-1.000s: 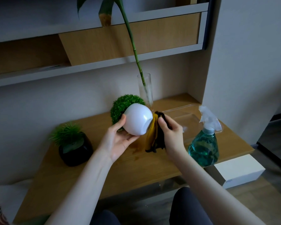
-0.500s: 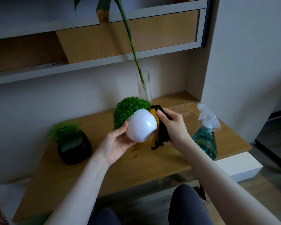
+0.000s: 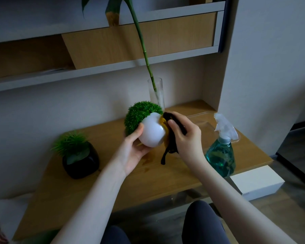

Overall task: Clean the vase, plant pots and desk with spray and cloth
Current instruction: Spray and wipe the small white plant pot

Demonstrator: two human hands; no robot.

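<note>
My left hand (image 3: 133, 152) holds a round white plant pot (image 3: 152, 132) above the wooden desk (image 3: 113, 187), tilted so its green moss ball (image 3: 139, 114) points up and left. My right hand (image 3: 185, 136) grips a yellow and black cloth (image 3: 168, 138) and presses it against the pot's right side. A black pot (image 3: 81, 161) with spiky green leaves stands at the left of the desk. Behind the white pot stands a tall glass vase (image 3: 156, 93) with a green stalk. The spray bottle (image 3: 221, 152), full of teal liquid, stands to the right.
A clear plastic tray (image 3: 204, 118) lies at the desk's back right, behind the spray bottle. A white box (image 3: 253, 182) sits lower, beside the desk's right end. Shelves hang over the desk. My knees (image 3: 201, 224) are under the front edge.
The white pot has turned more upright in my left hand, its moss now on top. My right hand with the cloth has slid up the pot's right side.
</note>
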